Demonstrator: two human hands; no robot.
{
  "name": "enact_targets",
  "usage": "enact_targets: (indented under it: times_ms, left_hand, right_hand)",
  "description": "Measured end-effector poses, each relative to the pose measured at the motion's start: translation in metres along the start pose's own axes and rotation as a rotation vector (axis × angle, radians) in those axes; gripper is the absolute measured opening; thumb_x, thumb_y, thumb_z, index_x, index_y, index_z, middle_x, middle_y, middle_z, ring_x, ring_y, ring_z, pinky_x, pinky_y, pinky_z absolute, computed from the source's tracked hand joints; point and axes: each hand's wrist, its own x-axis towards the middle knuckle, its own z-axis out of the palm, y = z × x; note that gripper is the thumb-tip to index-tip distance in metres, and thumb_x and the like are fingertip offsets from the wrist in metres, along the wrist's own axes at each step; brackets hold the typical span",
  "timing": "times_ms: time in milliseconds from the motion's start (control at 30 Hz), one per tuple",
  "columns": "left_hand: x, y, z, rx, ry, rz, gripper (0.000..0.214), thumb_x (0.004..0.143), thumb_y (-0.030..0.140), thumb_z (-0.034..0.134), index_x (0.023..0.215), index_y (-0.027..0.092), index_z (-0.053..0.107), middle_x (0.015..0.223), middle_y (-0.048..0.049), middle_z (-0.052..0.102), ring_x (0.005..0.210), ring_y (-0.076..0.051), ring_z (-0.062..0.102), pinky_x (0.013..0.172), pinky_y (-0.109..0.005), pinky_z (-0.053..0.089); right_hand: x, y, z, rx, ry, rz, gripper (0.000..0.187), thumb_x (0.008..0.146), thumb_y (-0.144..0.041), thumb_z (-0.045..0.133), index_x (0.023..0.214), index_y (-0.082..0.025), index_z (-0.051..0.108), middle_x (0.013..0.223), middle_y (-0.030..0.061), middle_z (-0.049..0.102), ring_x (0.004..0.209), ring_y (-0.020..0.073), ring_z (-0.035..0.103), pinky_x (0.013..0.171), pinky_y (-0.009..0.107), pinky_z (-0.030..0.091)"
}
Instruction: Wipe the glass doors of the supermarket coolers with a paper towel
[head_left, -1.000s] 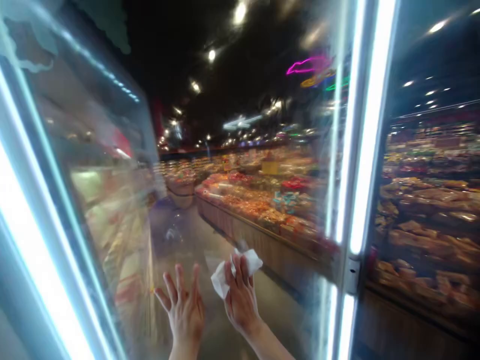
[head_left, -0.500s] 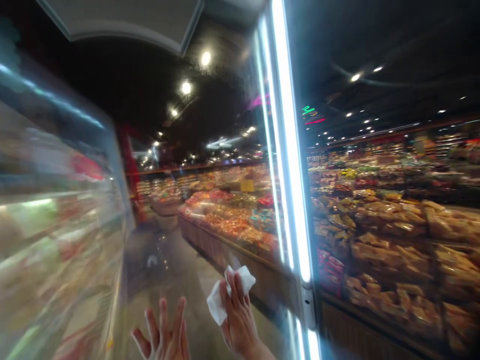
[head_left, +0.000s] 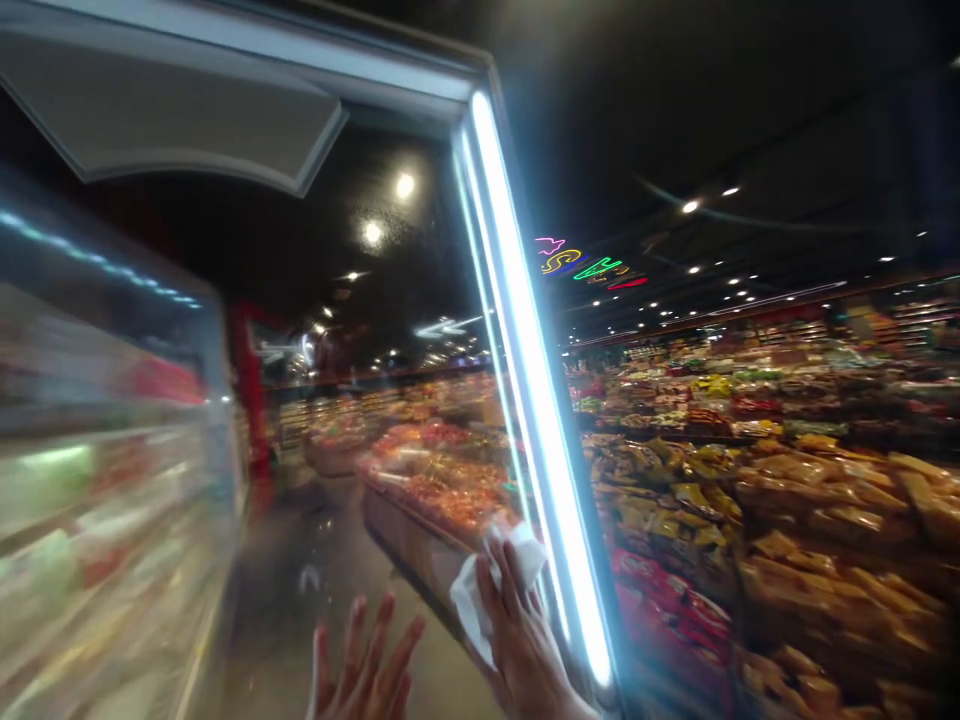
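My right hand (head_left: pixel 519 625) presses a crumpled white cloth (head_left: pixel 474 605) against the clear glass of a door, its fingers laid over the cloth. The cloth shows on both sides of the fingers, close to the bright light strip (head_left: pixel 536 380) along the door's edge. Lower and to the left, my left hand (head_left: pixel 367 665) is raised with its fingers spread, holding nothing. Whether its fingertips touch the glass I cannot tell.
A glass-fronted display case (head_left: pixel 97 500) with lit shelves runs along the left, smeared by motion. Beyond the glass, a bin of packaged goods (head_left: pixel 442 480) stands beside the aisle floor (head_left: pixel 300 600). Piled packets (head_left: pixel 825 490) fill the right. The door's top frame (head_left: pixel 337 50) crosses overhead.
The view has tilted upward, bringing the door's top frame and corner into sight. My right hand with the cloth has moved right, nearer the light strip. My left hand has also shifted right.
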Motion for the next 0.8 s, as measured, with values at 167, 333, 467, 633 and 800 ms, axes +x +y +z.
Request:
enact_targets:
  times_ms: [167, 333, 467, 633, 800]
  left_hand:
    - [0.08, -0.029, -0.018, 0.029, 0.051, -0.015, 0.067, 0.094, 0.043, 0.063, 0.156, 0.035, 0.039, 0.165, -0.0034, 0.037, 0.159, -0.026, 0.019, 0.132, -0.056, 0.004]
    - [0.045, -0.021, -0.018, 0.032, 0.025, 0.069, 0.067, 0.091, 0.046, 0.067, 0.153, 0.032, 0.045, 0.159, -0.0013, 0.047, 0.16, -0.023, 0.019, 0.133, -0.05, 0.003]
    - [0.068, -0.045, -0.039, 0.054, -0.004, 0.055, 0.066, 0.091, 0.046, 0.067, 0.153, 0.036, 0.045, 0.163, -0.0002, 0.041, 0.159, -0.025, 0.02, 0.133, -0.052, 0.003]
    - [0.12, -0.088, -0.07, 0.18, -0.013, -0.12, 0.067, 0.097, 0.041, 0.058, 0.159, 0.033, 0.034, 0.171, -0.0053, 0.023, 0.16, -0.033, 0.009, 0.13, -0.063, 0.005]
    - [0.063, -0.102, -0.082, 0.156, -0.029, -0.036, 0.072, 0.095, 0.046, 0.061, 0.159, 0.031, 0.034, 0.168, -0.0058, 0.032, 0.16, -0.029, 0.013, 0.132, -0.055, 0.002]
  right_hand:
    - [0.091, 0.016, -0.036, 0.032, 0.129, 0.044, 0.078, 0.104, -0.033, 0.042, 0.167, -0.024, -0.002, 0.175, 0.0124, 0.004, 0.161, 0.0357, 0.001, 0.121, 0.068, 0.031]
    - [0.041, -0.015, -0.018, 0.015, 0.066, 0.002, 0.077, 0.104, -0.04, 0.041, 0.167, -0.013, 0.004, 0.173, 0.0189, 0.004, 0.16, 0.0398, 0.0, 0.114, 0.07, 0.04]
    - [0.081, -0.024, -0.024, 0.017, 0.049, -0.091, 0.084, 0.104, -0.047, 0.041, 0.166, -0.012, -0.004, 0.173, 0.0192, -0.002, 0.16, 0.04, -0.005, 0.115, 0.072, 0.038]
    - [0.175, -0.026, -0.042, 0.001, 0.155, -0.104, 0.089, 0.104, -0.047, 0.043, 0.164, -0.022, -0.018, 0.174, 0.0123, -0.012, 0.16, 0.0369, -0.009, 0.123, 0.07, 0.025]
    - [0.13, -0.053, -0.025, -0.004, 0.03, -0.287, 0.095, 0.101, -0.053, 0.049, 0.166, -0.013, -0.008, 0.173, 0.0173, -0.012, 0.16, 0.0399, -0.009, 0.12, 0.068, 0.033]
